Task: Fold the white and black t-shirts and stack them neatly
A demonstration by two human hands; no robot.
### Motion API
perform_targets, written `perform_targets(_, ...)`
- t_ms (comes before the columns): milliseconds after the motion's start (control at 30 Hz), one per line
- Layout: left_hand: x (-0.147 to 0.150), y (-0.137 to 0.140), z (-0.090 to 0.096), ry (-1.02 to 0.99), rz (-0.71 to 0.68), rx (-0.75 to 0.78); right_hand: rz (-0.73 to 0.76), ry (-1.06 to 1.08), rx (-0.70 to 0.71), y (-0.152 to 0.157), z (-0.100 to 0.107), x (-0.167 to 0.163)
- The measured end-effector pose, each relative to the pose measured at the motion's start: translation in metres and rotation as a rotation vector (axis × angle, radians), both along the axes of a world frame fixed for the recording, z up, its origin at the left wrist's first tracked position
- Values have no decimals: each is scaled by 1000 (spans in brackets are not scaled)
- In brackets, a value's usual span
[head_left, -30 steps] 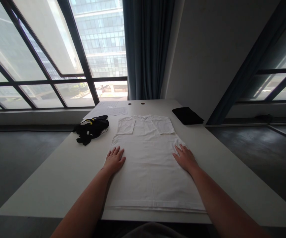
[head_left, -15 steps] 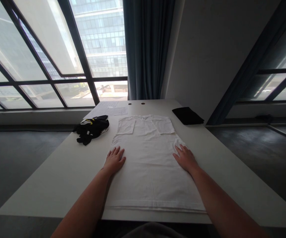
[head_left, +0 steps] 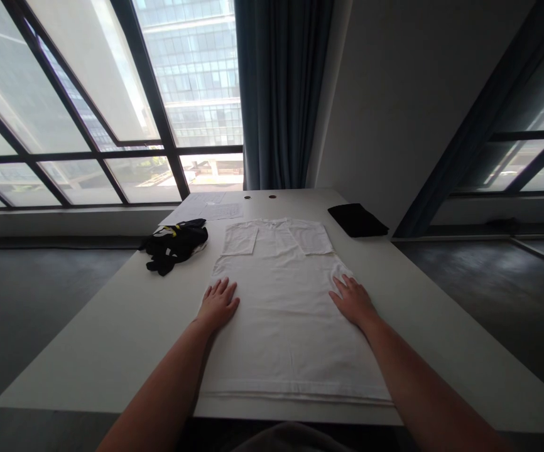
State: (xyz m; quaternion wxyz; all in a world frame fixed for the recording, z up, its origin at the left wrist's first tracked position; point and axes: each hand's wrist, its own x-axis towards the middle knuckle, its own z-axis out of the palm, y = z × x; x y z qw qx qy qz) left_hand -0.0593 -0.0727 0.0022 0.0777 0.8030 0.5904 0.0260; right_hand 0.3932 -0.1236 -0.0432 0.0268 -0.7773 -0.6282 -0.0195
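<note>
A white T-shirt [head_left: 286, 333] lies flat on the white table, collar away from me and hem near the front edge. Both its sleeves are folded inward over the upper body. My left hand [head_left: 218, 301] rests on the shirt's left side edge, palm down with the fingers spread. Opposite it, my right hand [head_left: 353, 300] lies palm down on the right side edge, fingers also apart. Slight wrinkles run across the cloth between the hands. Neither hand grips the fabric.
On the white table [head_left: 107, 339], a crumpled black cloth bundle [head_left: 178, 245] with a yellow bit sits left of the shirt. Behind it are printed papers [head_left: 215, 209]. A folded black cloth [head_left: 357, 220] lies at the back right. A blue curtain [head_left: 284, 94] hangs beyond the far edge.
</note>
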Motion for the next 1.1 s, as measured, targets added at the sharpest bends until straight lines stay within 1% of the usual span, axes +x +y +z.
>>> perform_targets(167, 0, 0, 1, -1, -7, -13, 7, -1, -5, 1, -1, 1)
perform_targets(433, -1, 0, -4, 0, -8, 33, 4, -8, 13, 1, -5, 2)
perform_targets(833, 0, -1, -1, -5, -9, 10, -11, -8, -33, -2, 5, -4)
perform_targets(1100, -1, -1, -1, -23, -8, 20, 3, -13, -14, 0, -1, 0)
